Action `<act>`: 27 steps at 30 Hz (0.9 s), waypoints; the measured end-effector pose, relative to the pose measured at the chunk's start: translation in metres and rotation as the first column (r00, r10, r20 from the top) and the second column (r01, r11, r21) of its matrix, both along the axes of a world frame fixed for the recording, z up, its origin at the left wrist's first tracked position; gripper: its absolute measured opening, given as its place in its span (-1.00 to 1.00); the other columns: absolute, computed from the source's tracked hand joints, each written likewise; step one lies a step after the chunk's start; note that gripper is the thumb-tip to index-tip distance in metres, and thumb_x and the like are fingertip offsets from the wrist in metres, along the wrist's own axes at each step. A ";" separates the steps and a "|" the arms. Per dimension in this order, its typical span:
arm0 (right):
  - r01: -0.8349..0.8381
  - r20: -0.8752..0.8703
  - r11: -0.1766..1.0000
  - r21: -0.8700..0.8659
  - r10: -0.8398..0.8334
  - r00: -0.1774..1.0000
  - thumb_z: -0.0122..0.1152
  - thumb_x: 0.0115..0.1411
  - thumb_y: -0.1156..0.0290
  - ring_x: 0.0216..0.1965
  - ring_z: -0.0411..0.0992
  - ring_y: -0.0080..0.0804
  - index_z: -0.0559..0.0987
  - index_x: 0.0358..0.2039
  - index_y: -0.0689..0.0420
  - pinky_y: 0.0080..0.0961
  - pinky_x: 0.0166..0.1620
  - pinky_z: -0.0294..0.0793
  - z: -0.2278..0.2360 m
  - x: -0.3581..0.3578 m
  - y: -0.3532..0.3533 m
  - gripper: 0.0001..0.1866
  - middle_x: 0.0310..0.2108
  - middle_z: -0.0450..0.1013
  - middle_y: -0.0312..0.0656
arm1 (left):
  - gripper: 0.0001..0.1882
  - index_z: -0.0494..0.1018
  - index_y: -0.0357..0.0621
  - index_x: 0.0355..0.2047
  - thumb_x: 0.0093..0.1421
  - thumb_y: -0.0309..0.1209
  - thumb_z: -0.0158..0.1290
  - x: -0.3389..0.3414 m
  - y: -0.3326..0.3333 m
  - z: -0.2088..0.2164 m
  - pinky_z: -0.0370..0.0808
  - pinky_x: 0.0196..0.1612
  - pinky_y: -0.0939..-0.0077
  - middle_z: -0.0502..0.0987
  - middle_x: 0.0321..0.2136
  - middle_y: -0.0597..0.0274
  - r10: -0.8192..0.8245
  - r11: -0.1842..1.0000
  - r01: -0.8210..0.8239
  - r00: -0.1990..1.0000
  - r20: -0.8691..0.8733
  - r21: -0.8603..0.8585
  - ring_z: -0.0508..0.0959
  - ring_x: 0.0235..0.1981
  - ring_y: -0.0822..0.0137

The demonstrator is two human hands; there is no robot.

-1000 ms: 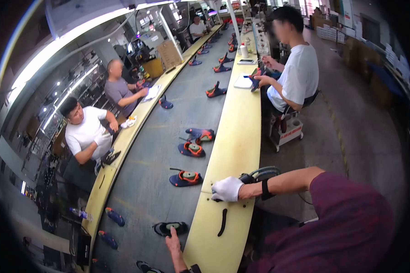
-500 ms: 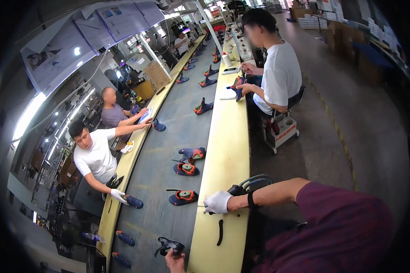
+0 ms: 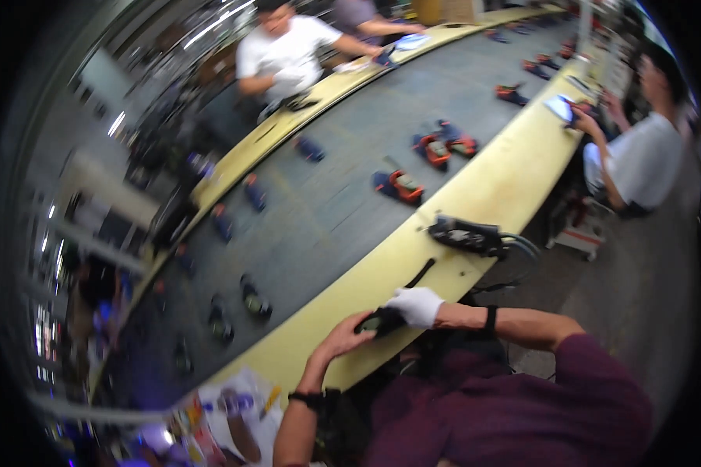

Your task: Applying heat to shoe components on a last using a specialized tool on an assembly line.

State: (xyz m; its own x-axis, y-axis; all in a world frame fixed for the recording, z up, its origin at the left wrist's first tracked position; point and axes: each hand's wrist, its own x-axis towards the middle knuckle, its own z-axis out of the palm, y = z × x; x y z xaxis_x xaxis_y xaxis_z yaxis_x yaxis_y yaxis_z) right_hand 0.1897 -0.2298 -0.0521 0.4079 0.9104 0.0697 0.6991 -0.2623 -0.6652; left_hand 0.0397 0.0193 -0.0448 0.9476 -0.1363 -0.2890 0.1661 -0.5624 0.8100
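Observation:
My bare left hand (image 3: 346, 336) grips one end of a dark shoe (image 3: 383, 320) over the near yellow ledge (image 3: 288, 342). At the other end of the shoe, my white-gloved right hand (image 3: 417, 306) has its fingers closed around the edge, covering part of it. Just beyond the glove lies a black strap (image 3: 421, 272). Farther right on the ledge rests a black handheld device (image 3: 466, 236) with hoses running off the edge; neither hand touches it.
A grey conveyor belt (image 3: 343, 233) carries several navy-and-orange shoes (image 3: 398, 187) and dark shoes (image 3: 255, 296). Across it, a person in white (image 3: 284, 50) works at the far ledge. Another person (image 3: 650, 148) sits at right. A cluttered white bag (image 3: 245, 389) lies at lower left.
My view has turned left. My left hand has brought the dark shoe from above the belt to the ledge. My right hand has left the black device and met the shoe.

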 end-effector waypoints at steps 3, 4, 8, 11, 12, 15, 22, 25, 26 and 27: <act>0.060 -0.063 0.979 0.194 -0.049 0.997 0.27 0.25 0.48 -0.13 0.60 0.08 0.69 -0.02 0.00 -0.16 -0.05 0.63 -0.008 -0.013 0.005 -0.71 -0.17 0.56 -0.01 | -0.46 0.51 0.05 0.34 0.47 -0.01 0.05 -0.002 0.010 0.019 0.70 -0.24 0.33 0.68 0.06 0.06 0.124 0.989 -0.140 0.961 -0.248 -0.050 0.70 -0.22 0.24; 0.068 -0.073 0.983 0.173 -0.056 0.996 0.29 0.24 0.51 -0.15 0.59 0.10 0.69 -0.02 0.03 -0.17 -0.06 0.62 -0.013 -0.014 0.005 -0.71 -0.20 0.57 0.01 | -0.48 0.55 0.03 0.31 0.52 0.02 0.01 0.003 0.009 0.024 0.67 -0.14 0.34 0.67 0.05 0.10 0.135 0.987 -0.154 0.944 -0.299 -0.039 0.67 -0.11 0.24; -0.008 -0.127 0.986 0.169 0.030 0.991 0.33 0.23 0.50 -0.21 0.61 0.00 0.66 0.06 0.05 -0.21 -0.09 0.61 -0.004 -0.027 0.005 -0.64 -0.25 0.58 -0.02 | -0.49 0.57 -0.01 0.27 0.47 -0.01 0.06 0.005 0.035 0.010 0.71 -0.32 0.31 0.70 0.01 0.10 0.036 0.999 -0.029 0.973 -0.229 0.032 0.71 -0.25 0.21; 0.042 -0.321 0.997 -0.058 -0.059 0.945 0.39 0.19 0.35 -0.07 0.60 0.03 0.57 0.20 0.10 -0.15 0.02 0.60 0.010 -0.042 -0.005 -0.46 -0.13 0.59 0.02 | -0.50 0.58 -0.05 0.24 0.46 -0.04 0.09 0.008 0.037 0.003 0.72 -0.35 0.32 0.70 -0.01 0.05 -0.025 0.999 0.014 0.977 -0.210 -0.052 0.72 -0.26 0.21; 0.049 -0.330 0.996 -0.074 -0.071 0.941 0.40 0.18 0.36 -0.04 0.60 0.04 0.57 0.20 0.10 -0.16 0.04 0.60 0.017 -0.043 -0.004 -0.46 -0.09 0.60 0.02 | -0.50 0.58 -0.08 0.24 0.45 -0.05 0.10 0.009 0.036 0.004 0.73 -0.38 0.33 0.70 -0.03 0.03 0.006 0.993 -0.037 0.963 -0.270 -0.110 0.73 -0.26 0.21; 0.056 -0.269 0.998 -0.004 -0.055 0.962 0.41 0.17 0.37 0.02 0.59 0.04 0.57 0.20 0.09 -0.19 0.10 0.59 0.009 -0.045 -0.002 -0.45 -0.02 0.59 0.02 | -0.50 0.62 -0.04 0.20 0.43 -0.01 0.14 0.009 0.029 0.015 0.66 -0.38 0.41 0.71 -0.17 0.08 0.041 0.979 -0.110 0.933 -0.358 -0.175 0.69 -0.31 0.30; 0.078 -0.160 0.997 0.018 -0.074 0.984 0.42 0.18 0.31 0.09 0.56 0.08 0.56 0.20 0.09 -0.17 0.14 0.58 -0.001 -0.041 -0.005 -0.44 0.03 0.57 0.04 | -0.67 0.61 -0.14 0.04 0.40 -0.23 0.12 0.000 0.006 -0.027 0.64 -0.11 0.02 0.72 -0.20 -0.11 -0.058 0.989 0.051 0.997 0.049 0.141 0.72 -0.26 -0.11; 0.040 -0.120 0.998 0.049 -0.034 0.992 0.40 0.21 0.33 0.04 0.53 0.16 0.54 0.15 0.05 -0.06 0.06 0.59 0.000 -0.039 0.002 -0.52 -0.03 0.52 0.02 | -0.75 0.49 -0.14 0.03 0.38 -0.38 0.04 -0.005 0.005 -0.038 0.61 -0.16 -0.06 0.67 -0.34 -0.17 0.052 0.939 -0.092 0.991 0.127 0.332 0.70 -0.23 -0.25; 0.034 -0.144 0.997 0.071 -0.023 0.989 0.38 0.22 0.37 0.04 0.53 0.16 0.56 0.12 0.04 -0.05 0.07 0.58 0.002 -0.039 0.003 -0.56 -0.02 0.51 0.02 | -0.79 0.50 -0.16 -0.03 0.39 -0.38 0.05 -0.001 0.002 -0.030 0.60 -0.21 -0.08 0.67 -0.35 -0.22 0.080 0.928 -0.111 0.992 0.101 0.356 0.69 -0.25 -0.27; -0.028 -0.141 0.995 0.098 0.041 0.989 0.37 0.22 0.40 0.04 0.53 0.15 0.57 0.16 0.02 -0.09 0.07 0.59 0.001 -0.037 0.006 -0.53 -0.03 0.52 0.01 | -0.82 0.51 -0.18 -0.08 0.43 -0.35 0.04 -0.004 0.004 -0.029 0.58 -0.22 -0.10 0.65 -0.35 -0.27 0.139 0.928 -0.169 0.984 0.113 0.332 0.68 -0.27 -0.28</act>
